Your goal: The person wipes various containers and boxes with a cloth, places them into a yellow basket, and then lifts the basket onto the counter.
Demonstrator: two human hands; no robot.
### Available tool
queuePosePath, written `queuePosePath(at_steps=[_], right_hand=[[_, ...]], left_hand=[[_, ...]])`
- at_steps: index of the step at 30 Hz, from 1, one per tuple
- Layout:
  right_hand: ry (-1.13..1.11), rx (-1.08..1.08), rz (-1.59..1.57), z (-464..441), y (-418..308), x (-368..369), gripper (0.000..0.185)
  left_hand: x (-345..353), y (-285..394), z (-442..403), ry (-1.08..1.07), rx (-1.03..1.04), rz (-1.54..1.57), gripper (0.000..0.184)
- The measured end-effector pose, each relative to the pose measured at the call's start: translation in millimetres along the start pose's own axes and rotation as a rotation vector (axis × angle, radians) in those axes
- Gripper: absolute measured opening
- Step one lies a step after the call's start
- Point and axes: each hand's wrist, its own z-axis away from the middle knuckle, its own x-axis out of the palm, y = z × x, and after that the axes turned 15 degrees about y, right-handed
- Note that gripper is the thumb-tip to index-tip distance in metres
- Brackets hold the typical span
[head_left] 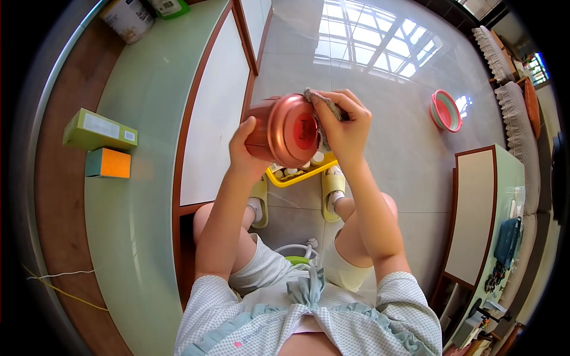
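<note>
My left hand (244,145) grips a shiny copper-red canister (259,127) from its left side, thumb on top. The canister is tilted so that its round red end (301,132) faces me. At the right rim, my right hand (343,121) pinches a grey cloth (324,137) and presses it against the canister. Below the canister, partly covered by it, a yellow basket (303,177) with several small jars and other items sits on the floor between my feet.
On the left, a long green-topped cabinet (142,237) bears a green box (98,129), an orange box (113,163) and a white can (127,21). A red and pale green basin (445,111) rests on the tiled floor. A low cabinet (475,216) stands at right.
</note>
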Motion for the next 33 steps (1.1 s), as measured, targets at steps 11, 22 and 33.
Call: queuePosePath(at_steps=[11,22,33], right_hand=[[-0.071,0.124,-0.130,31.1,-3.7,18.2,0.009],[-0.220,-0.683,-0.011,27.4,3.5,26.0,0.017],[-0.051,-0.612,0.066,29.4,-4.2,28.5,0.019]], left_hand=[[-8.0,13.1,-8.0,0.061,-0.093,0.248,0.062],[-8.8,-1.7,-4.2,0.103,-0.083,0.270,0.058],[1.0,-7.6,2.8,0.115,-0.150,0.372,0.056]])
